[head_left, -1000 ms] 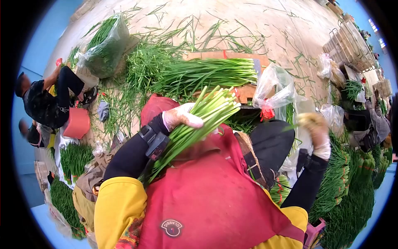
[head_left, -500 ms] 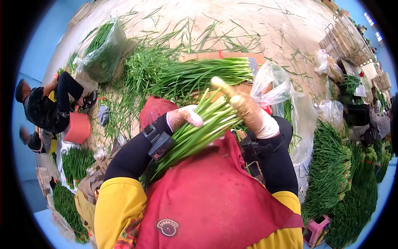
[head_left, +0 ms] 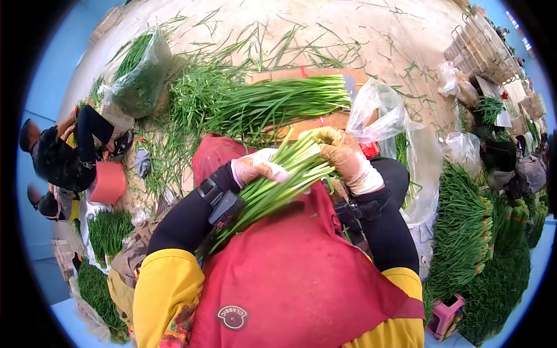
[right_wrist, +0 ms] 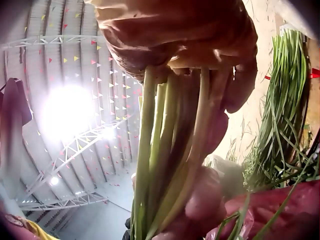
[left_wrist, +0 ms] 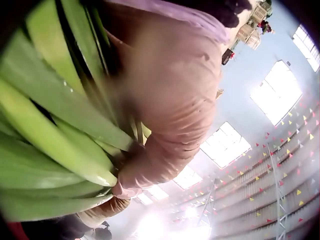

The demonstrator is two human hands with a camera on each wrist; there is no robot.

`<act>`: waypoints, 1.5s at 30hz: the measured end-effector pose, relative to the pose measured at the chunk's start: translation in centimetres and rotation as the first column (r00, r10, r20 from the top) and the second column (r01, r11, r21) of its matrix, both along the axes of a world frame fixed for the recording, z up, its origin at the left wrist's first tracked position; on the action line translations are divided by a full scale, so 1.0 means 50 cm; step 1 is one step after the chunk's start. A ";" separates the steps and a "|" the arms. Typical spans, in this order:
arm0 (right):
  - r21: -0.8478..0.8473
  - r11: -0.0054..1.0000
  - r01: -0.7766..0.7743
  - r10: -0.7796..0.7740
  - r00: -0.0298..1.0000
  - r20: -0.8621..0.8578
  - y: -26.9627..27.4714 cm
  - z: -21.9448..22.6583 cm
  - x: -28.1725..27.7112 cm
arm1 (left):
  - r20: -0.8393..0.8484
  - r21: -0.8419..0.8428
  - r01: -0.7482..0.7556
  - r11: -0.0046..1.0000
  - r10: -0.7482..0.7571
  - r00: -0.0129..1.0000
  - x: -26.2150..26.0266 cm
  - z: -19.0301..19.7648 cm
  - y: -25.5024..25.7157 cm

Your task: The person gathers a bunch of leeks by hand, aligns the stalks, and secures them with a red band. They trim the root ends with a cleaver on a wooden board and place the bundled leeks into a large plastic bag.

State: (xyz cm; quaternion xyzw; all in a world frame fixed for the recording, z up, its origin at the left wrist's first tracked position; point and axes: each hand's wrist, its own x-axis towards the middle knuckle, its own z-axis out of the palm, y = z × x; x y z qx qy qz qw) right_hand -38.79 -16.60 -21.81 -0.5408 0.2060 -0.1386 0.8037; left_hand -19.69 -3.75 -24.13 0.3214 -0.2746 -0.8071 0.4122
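Observation:
A bunch of garlic chives (head_left: 264,200) lies slantwise across the lap over a red apron, pale stem ends up and to the right. My gloved left hand (head_left: 255,167) grips it around the middle, thumb on top. In the left wrist view the broad green leaves (left_wrist: 55,130) pass under the curled fingers. At the pale ends, my gloved right hand (head_left: 345,158) curls its fingers over the stems. The right wrist view has those stems (right_wrist: 165,130) running up into the right hand, with left-hand fingers (right_wrist: 200,200) lower on the bunch.
Ahead, a large heap of chives (head_left: 284,101) lies on cardboard (head_left: 313,130). Clear plastic bags (head_left: 377,110) are right of it. Tied bundles (head_left: 461,226) and a pink stool (head_left: 445,316) stand on the right. At left, a person (head_left: 61,153) sits near a red bucket (head_left: 108,181).
My right hand came in from the far right, passed over the stem ends with fingers raised, and now grasps them. My left hand keeps its grip on the bunch.

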 end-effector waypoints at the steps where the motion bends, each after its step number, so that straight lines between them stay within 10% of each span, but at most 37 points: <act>1: -0.007 1.000 0.022 -0.022 1.000 -0.018 0.002 0.008 -0.001 | 0.063 -0.042 -0.002 0.999 0.005 0.998 -0.001 0.007 0.001; 6: 0.052 0.974 0.222 -0.223 0.975 0.022 0.000 -0.022 -0.002 | -0.040 -0.012 -0.042 0.999 0.041 0.998 -0.013 0.042 0.004; 8: -0.389 0.763 0.516 -0.524 0.846 0.094 -0.038 -0.025 -0.018 | -0.138 -0.030 -0.068 0.997 0.063 0.988 -0.017 0.060 0.004; 11: -0.340 0.447 0.827 -0.790 0.544 0.284 -0.158 -0.096 -0.074 | -0.090 -0.050 -0.180 0.982 0.175 0.980 -0.007 0.053 0.009; 12: -0.151 0.346 0.926 -0.870 0.377 0.318 -0.152 0.060 -0.146 | -0.058 -0.002 -0.161 0.987 0.161 0.985 0.026 0.035 0.013; 15: -0.188 0.069 0.980 -0.866 0.152 0.477 -0.211 0.090 -0.278 | -0.187 0.033 -0.285 0.958 0.286 0.940 0.035 0.058 0.018; 18: -0.411 0.408 0.815 -0.753 0.555 0.353 -0.207 0.070 -0.351 | -0.172 -0.004 -0.266 0.964 0.261 0.950 0.066 0.057 0.019; 20: -0.609 0.738 0.291 -0.458 0.878 -0.136 -0.160 0.070 -0.315 | -0.189 -0.020 -0.258 0.966 0.249 0.950 0.069 0.066 0.017; 22: -0.758 0.527 -0.385 -0.059 0.873 -0.484 -0.095 0.084 -0.225 | -0.208 -0.036 -0.240 0.970 0.228 0.951 0.061 0.078 0.010; 25: -0.638 0.754 -0.158 -0.008 0.969 -0.249 -0.061 0.042 -0.155 | -0.180 0.000 -0.308 0.951 0.303 0.936 0.036 0.087 0.004; 27: -0.869 0.495 0.011 -0.164 0.983 -0.082 -0.049 0.093 -0.093 | -0.162 0.020 -0.279 0.960 0.278 0.947 0.026 0.089 0.005; 30: -0.826 0.536 0.176 -0.051 0.983 0.176 -0.027 0.089 -0.010 | -0.173 0.045 -0.246 0.968 0.250 0.953 0.014 0.059 0.004; 34: -0.922 0.387 0.012 -0.018 1.000 0.006 -0.032 0.049 0.039 | -0.143 0.078 -0.043 0.996 0.054 0.988 0.027 0.043 0.001; 38: -0.889 0.457 0.029 -0.035 0.999 0.015 -0.029 0.047 0.053 | 0.125 -0.025 -0.068 0.997 0.070 0.990 0.008 0.051 0.004; 40: -0.675 0.738 -0.025 -0.021 0.998 -0.060 -0.034 0.030 0.051 | 0.107 -0.050 -0.075 0.996 0.080 0.991 0.009 0.054 0.002; 42: -0.653 0.758 0.016 -0.019 1.000 0.002 -0.035 0.007 0.049 | 0.072 -0.030 -0.084 0.996 0.086 0.994 0.004 0.055 -0.002; 44: -0.281 0.954 0.109 -0.111 0.994 0.007 -0.027 -0.001 0.042 | 0.037 -0.008 -0.095 0.995 0.095 0.995 0.002 0.054 -0.002; 45: -0.570 0.805 0.163 -0.181 0.983 0.027 -0.041 0.000 0.038 | 0.016 -0.021 -0.079 0.997 0.079 0.997 0.002 0.052 -0.001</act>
